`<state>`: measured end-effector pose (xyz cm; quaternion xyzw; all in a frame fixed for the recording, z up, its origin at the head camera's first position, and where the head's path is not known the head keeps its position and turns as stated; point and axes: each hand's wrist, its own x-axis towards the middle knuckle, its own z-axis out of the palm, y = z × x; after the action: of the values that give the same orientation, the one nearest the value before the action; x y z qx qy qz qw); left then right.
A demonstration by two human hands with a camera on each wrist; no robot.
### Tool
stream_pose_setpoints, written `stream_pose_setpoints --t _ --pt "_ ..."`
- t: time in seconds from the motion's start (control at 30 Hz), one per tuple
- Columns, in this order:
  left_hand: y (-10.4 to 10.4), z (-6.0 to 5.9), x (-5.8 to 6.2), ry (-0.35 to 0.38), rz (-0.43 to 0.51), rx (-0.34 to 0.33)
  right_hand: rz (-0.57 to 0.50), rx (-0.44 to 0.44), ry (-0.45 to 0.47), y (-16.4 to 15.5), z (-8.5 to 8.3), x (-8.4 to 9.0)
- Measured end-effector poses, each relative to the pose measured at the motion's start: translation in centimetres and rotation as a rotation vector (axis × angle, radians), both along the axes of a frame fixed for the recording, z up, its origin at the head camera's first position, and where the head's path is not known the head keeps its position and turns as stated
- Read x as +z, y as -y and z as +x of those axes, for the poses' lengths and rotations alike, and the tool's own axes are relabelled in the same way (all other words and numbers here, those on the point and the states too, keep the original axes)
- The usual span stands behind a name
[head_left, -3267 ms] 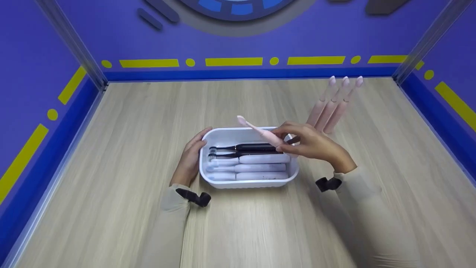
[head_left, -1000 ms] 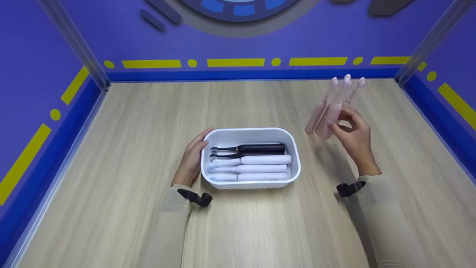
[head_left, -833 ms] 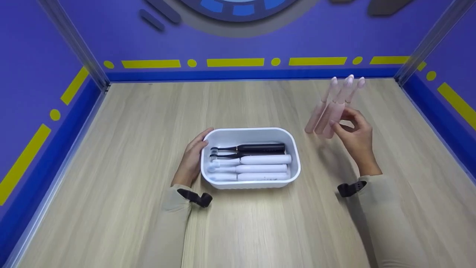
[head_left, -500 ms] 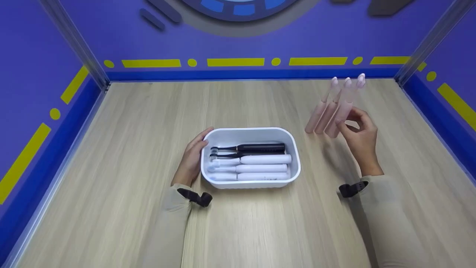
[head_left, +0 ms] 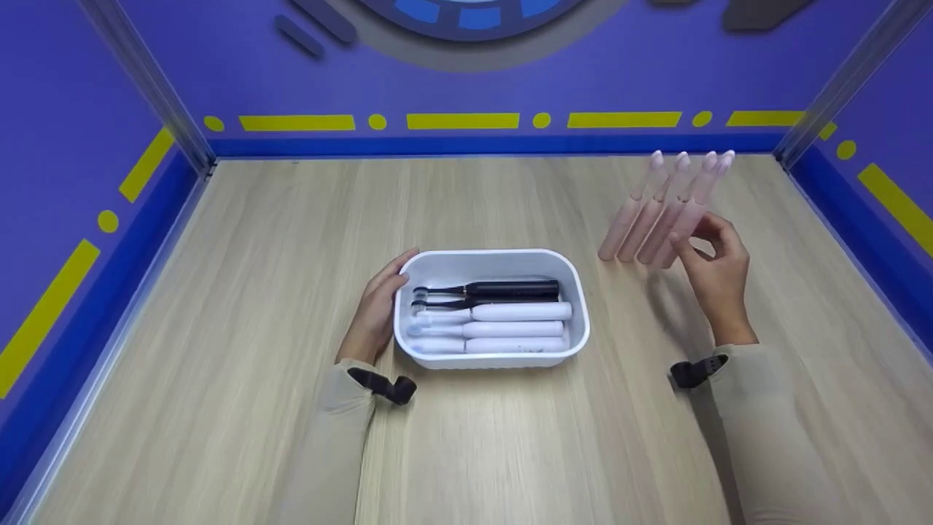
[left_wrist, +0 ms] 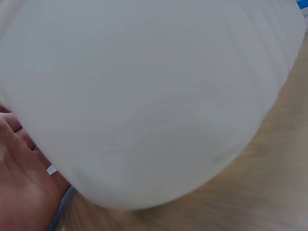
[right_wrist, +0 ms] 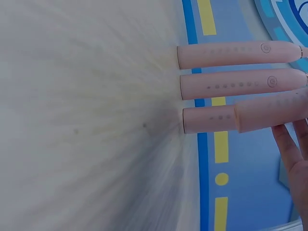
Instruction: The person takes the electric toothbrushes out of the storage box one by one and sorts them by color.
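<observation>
Wood-grain table [head_left: 291,445], blue wall [head_left: 474,91] behind. Your left hand [head_left: 375,310] holds left end of white bin [head_left: 488,362]; your right hand [head_left: 719,271] pinches pink toothbrush [head_left: 688,221], just right of 3 upright toothbrushes [head_left: 642,230]. Likely light, stiff, slick; grip around mid-handle.

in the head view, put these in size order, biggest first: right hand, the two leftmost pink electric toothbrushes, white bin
1. White bin, clearly largest.
2. Right hand.
3. Leftmost pink electric toothbrush and second pink electric toothbrush from the left: they look alike, so unranked.
</observation>
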<state>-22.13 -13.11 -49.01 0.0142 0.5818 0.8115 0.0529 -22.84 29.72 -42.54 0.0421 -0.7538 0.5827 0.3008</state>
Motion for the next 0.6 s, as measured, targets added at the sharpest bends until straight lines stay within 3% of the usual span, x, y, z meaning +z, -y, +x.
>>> stream_pose_setpoints --t 0.6 --pt "0.0 0.1 0.1 -0.003 0.004 -0.002 -0.063 0.003 -0.024 -1.3 -0.8 -1.3"
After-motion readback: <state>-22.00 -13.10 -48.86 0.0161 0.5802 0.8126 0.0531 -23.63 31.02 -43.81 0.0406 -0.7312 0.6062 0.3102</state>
